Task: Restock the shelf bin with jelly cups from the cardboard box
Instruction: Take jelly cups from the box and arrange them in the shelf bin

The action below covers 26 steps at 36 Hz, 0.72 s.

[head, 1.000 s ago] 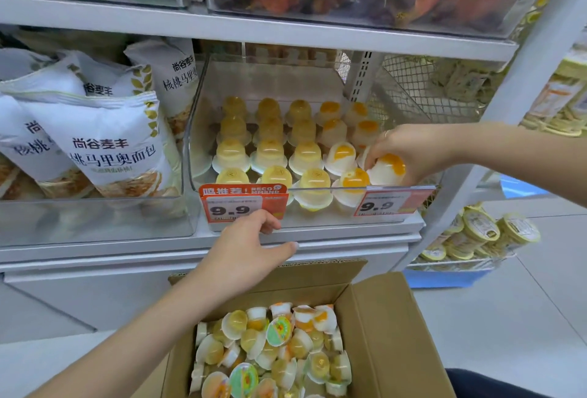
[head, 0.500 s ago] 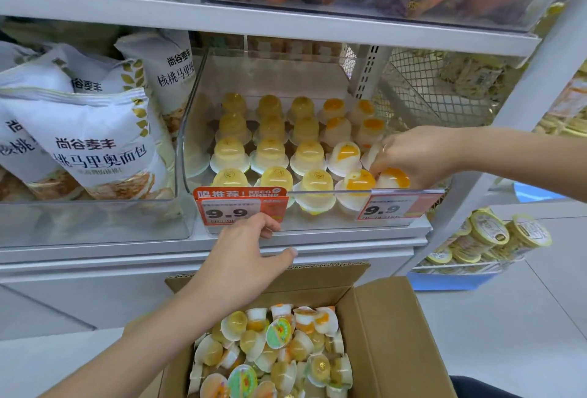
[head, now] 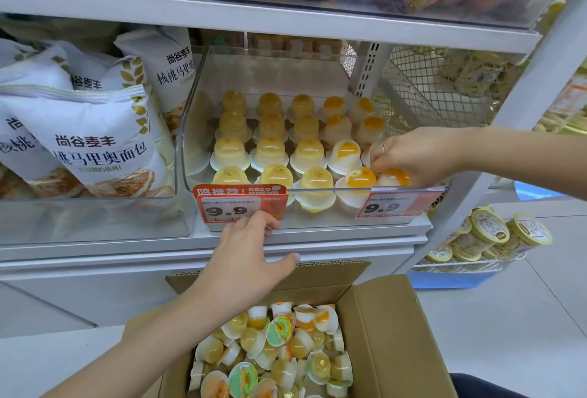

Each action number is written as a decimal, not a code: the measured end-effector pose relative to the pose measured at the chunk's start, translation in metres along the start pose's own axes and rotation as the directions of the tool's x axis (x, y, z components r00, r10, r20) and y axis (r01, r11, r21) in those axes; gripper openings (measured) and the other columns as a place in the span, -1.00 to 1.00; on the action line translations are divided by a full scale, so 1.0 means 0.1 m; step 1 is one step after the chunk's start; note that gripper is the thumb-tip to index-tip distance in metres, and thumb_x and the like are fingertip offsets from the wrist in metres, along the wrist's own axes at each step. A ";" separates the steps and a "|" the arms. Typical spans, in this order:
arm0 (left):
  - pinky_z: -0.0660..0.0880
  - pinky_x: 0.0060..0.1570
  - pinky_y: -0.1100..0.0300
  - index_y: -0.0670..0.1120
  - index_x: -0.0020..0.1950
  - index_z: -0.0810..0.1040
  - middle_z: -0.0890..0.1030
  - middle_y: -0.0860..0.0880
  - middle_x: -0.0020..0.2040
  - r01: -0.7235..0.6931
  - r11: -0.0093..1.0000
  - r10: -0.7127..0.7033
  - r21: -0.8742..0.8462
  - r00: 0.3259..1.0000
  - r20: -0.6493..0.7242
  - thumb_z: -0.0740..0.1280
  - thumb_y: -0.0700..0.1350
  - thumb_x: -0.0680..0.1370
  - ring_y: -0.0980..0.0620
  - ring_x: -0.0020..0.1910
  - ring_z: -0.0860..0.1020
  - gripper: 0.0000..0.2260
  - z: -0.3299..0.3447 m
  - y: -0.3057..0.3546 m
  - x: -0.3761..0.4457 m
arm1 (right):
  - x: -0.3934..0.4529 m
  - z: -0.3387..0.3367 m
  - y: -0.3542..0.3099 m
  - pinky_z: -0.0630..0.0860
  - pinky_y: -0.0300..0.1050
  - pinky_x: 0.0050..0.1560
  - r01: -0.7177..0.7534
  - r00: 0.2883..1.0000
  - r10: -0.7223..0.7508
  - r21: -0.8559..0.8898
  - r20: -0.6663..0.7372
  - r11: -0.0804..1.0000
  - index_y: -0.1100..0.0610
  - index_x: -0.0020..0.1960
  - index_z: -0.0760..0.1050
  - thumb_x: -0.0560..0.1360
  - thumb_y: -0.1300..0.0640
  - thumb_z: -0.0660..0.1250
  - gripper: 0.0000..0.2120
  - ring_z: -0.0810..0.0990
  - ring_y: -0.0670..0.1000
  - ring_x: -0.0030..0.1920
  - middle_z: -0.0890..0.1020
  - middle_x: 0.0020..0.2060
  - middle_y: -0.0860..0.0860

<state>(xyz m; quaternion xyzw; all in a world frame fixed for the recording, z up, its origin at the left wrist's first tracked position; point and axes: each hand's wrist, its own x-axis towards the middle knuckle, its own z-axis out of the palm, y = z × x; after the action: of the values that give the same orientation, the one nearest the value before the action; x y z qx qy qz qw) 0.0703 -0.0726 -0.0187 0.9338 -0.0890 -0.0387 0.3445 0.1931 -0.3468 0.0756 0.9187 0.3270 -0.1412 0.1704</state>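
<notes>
A clear shelf bin [head: 190, 130] holds rows of upturned jelly cups [head: 270, 151], yellow on the left and white with orange on the right. My right hand [head: 413, 156] reaches in from the right and its fingertips pinch an orange-and-white jelly cup [head: 395, 176] at the bin's front right corner. My left hand [head: 247, 257] rests its fingers on the bin's front lip, just under the red price tag [head: 239, 203], and holds nothing. Below, an open cardboard box [head: 394, 334] holds several loose jelly cups [head: 279, 343].
White bread bags [head: 92, 143] fill the bin to the left. A second price tag [head: 392, 205] hangs at the front right. A wire basket [head: 428, 86] sits behind the right upright. Stacked yellow-lidded tubs [head: 495, 232] stand low on the right. Another shelf [head: 254, 16] runs overhead.
My right hand has lowered the orange-and-white cup into the front right corner of the bin. My left hand has stayed on the bin's front edge.
</notes>
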 end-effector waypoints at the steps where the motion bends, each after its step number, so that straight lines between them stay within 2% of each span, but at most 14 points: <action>1: 0.34 0.19 0.25 0.07 0.26 0.35 0.43 0.14 0.17 0.000 1.000 0.000 0.001 1.000 0.001 0.36 0.16 0.45 0.14 0.24 0.34 -0.56 0.00 0.00 0.00 | -0.01 -0.01 0.00 0.46 -0.16 -0.13 0.016 1.000 -0.016 -0.011 0.021 1.000 -0.06 0.17 0.53 0.46 0.04 0.35 -0.73 0.57 0.04 -0.05 0.49 -0.12 -0.10; 3: 0.35 0.20 0.24 0.07 0.26 0.35 0.43 0.14 0.18 0.000 1.000 0.000 0.003 1.000 0.001 0.36 0.17 0.45 0.14 0.24 0.34 -0.56 0.00 0.00 -0.01 | 0.00 -0.02 0.01 0.30 -0.26 -0.13 0.104 0.992 -0.094 -0.123 0.085 0.987 -0.13 0.28 0.43 0.51 -0.02 0.29 -0.67 0.46 -0.07 0.20 0.45 0.13 -0.15; 5: 0.35 0.20 0.24 0.07 0.26 0.35 0.44 0.13 0.18 0.001 1.000 -0.001 0.005 1.000 0.001 0.36 0.17 0.45 0.13 0.24 0.35 -0.55 0.00 0.00 -0.01 | 0.01 0.00 0.03 0.22 -0.31 -0.13 0.187 0.978 -0.164 -0.209 0.126 0.960 -0.16 0.35 0.35 0.54 -0.03 0.25 -0.62 0.35 -0.12 0.28 0.36 0.29 -0.20; 9: 0.36 0.20 0.23 0.07 0.26 0.35 0.43 0.13 0.19 0.002 1.000 -0.002 0.011 1.000 0.005 0.36 0.17 0.45 0.13 0.24 0.34 -0.55 -0.01 0.01 -0.01 | 0.02 0.00 0.07 0.23 -0.33 -0.17 0.231 0.967 -0.192 -0.254 0.168 0.939 -0.16 0.34 0.35 0.54 0.03 0.26 -0.61 0.34 -0.13 0.26 0.35 0.30 -0.20; 12: 0.37 0.21 0.20 0.08 0.26 0.35 0.43 0.13 0.18 0.003 1.000 -0.003 0.011 1.000 0.007 0.36 0.17 0.45 0.13 0.24 0.34 -0.55 -0.01 0.01 -0.01 | 0.03 -0.04 0.05 0.18 -0.38 -0.36 0.210 0.965 -0.158 -0.258 0.209 0.943 -0.17 0.35 0.34 0.52 0.11 0.26 -0.57 0.33 -0.17 0.13 0.34 0.28 -0.21; 15: 0.36 0.21 0.20 0.08 0.24 0.35 0.42 0.14 0.16 0.004 1.000 -0.004 0.012 1.000 0.002 0.37 0.17 0.44 0.12 0.23 0.34 -0.56 0.00 0.00 -0.01 | 0.02 -0.03 0.06 0.16 -0.41 -0.38 0.198 0.967 -0.145 -0.262 0.209 0.945 -0.18 0.36 0.33 0.53 0.05 0.26 -0.58 0.35 -0.15 0.19 0.35 0.27 -0.21; 19: 0.35 0.22 0.20 0.07 0.24 0.34 0.41 0.14 0.15 0.008 1.000 -0.008 0.010 1.000 0.001 0.37 0.16 0.44 0.12 0.23 0.33 -0.55 0.00 0.01 -0.01 | 0.00 -0.04 0.05 0.21 -0.35 -0.31 0.154 0.978 -0.114 -0.238 0.176 0.959 -0.20 0.35 0.33 0.50 -0.09 0.31 -0.57 0.36 -0.16 0.15 0.35 0.25 -0.21; 22: 0.36 0.24 0.16 0.06 0.25 0.34 0.41 0.12 0.17 0.012 1.000 -0.012 0.017 1.000 0.009 0.37 0.16 0.44 0.11 0.24 0.32 -0.54 0.00 0.01 -0.02 | -0.04 -0.07 0.05 0.18 -0.40 -0.31 0.071 0.988 -0.049 -0.146 0.146 0.987 -0.21 0.39 0.29 0.47 -0.10 0.36 -0.47 0.31 -0.20 0.11 0.35 0.28 -0.21; 26: 0.37 0.25 0.11 0.05 0.26 0.33 0.41 0.11 0.18 0.011 0.999 -0.012 0.033 1.000 0.017 0.38 0.17 0.44 0.09 0.24 0.32 -0.53 0.00 0.01 -0.03 | -0.20 -0.09 0.09 0.26 -0.36 0.00 -0.016 0.999 0.016 0.001 0.038 1.000 -0.18 0.43 0.28 0.39 -0.08 0.46 -0.34 0.33 -0.11 0.26 0.37 0.30 -0.17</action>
<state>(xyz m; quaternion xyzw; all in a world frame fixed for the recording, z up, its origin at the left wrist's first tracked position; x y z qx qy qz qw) 0.0674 -0.0730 -0.0177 0.9395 -0.0871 -0.0472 0.3280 0.1854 -0.3611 0.0937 0.9187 0.3163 -0.1573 0.1769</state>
